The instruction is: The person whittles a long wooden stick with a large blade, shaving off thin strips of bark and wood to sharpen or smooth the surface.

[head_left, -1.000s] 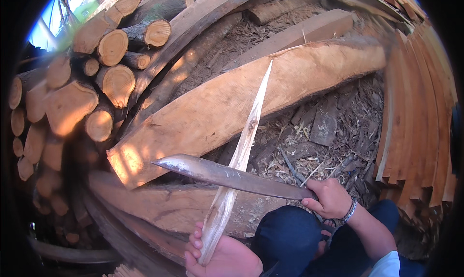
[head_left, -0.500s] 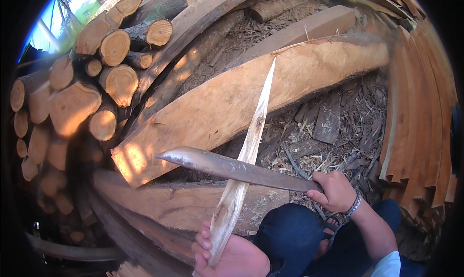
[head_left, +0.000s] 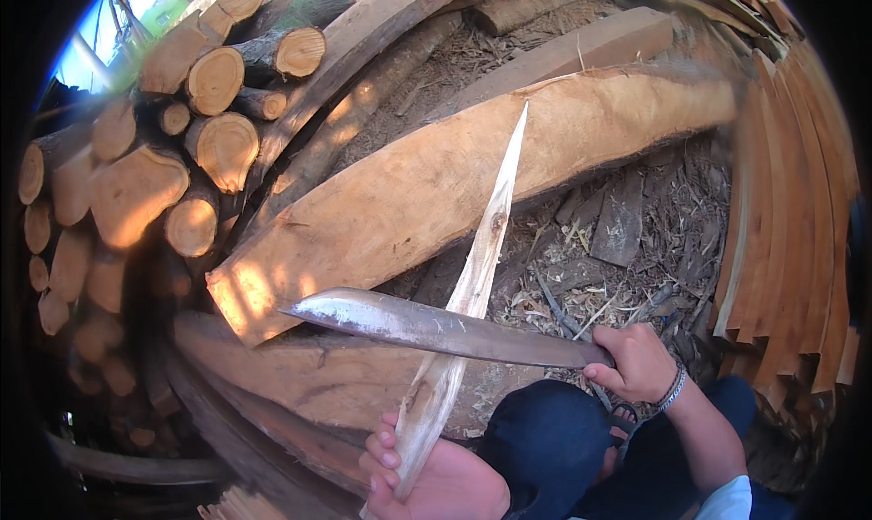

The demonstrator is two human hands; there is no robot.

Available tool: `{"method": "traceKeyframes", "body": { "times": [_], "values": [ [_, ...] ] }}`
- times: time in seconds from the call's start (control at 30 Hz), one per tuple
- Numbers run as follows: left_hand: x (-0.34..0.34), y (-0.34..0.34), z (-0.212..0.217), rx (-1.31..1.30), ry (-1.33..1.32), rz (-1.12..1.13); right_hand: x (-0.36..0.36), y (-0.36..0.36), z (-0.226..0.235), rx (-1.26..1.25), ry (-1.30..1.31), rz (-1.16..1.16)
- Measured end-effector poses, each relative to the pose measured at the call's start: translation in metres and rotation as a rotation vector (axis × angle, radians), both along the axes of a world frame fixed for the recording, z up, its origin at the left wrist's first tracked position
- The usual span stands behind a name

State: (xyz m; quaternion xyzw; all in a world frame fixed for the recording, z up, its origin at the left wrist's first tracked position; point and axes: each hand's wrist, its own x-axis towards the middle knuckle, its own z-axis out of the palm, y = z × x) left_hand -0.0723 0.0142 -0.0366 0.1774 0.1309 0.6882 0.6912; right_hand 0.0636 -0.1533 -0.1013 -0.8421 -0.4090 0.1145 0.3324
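Watching remotely, I see a broad tan wooden slab (head_left: 409, 198) beyond the pale, pointed wooden stake (head_left: 481, 257), and brown cut logs (head_left: 215, 80) stacked to the left. My left hand (head_left: 445, 484) curls round the stake's lower end, while my right hand (head_left: 636, 361) grips a long grey steel machete (head_left: 418, 326) hiding part of it. The machete's tip has dipped slightly since half a second ago.

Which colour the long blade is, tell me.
Grey-brown blade with whitish patches, best seen in the head view.

It's scuffed, faintly shiny metal on the blade (head_left: 445, 330), raw, fibrous wood in the stake (head_left: 486, 252), matt, smooth-sawn wood across the slab (head_left: 409, 193), gleaming metal in the bracelet (head_left: 673, 387), matt cloth in the trousers (head_left: 545, 440).
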Motion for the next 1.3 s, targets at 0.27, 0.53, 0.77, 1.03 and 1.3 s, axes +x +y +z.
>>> {"method": "traceKeyframes", "body": {
  "times": [0.27,0.53,0.77,1.03,1.3],
  "values": [
    [0.000,-0.003,-0.001,0.029,0.030,-0.012,-0.002,0.000,0.001,0.022,0.056,0.005],
    [0.001,-0.005,0.002,0.069,0.023,-0.047,-0.002,-0.006,-0.005,0.016,0.127,-0.024],
    [0.002,-0.002,0.002,0.021,0.068,0.024,0.004,0.004,-0.011,0.078,0.149,-0.123],
    [0.001,-0.001,0.003,-0.024,0.059,-0.040,0.004,0.003,-0.017,0.027,0.028,-0.117],
    [0.001,-0.001,-0.005,0.026,0.037,-0.069,0.012,-0.002,-0.016,0.022,0.066,-0.142]
  ]
}}
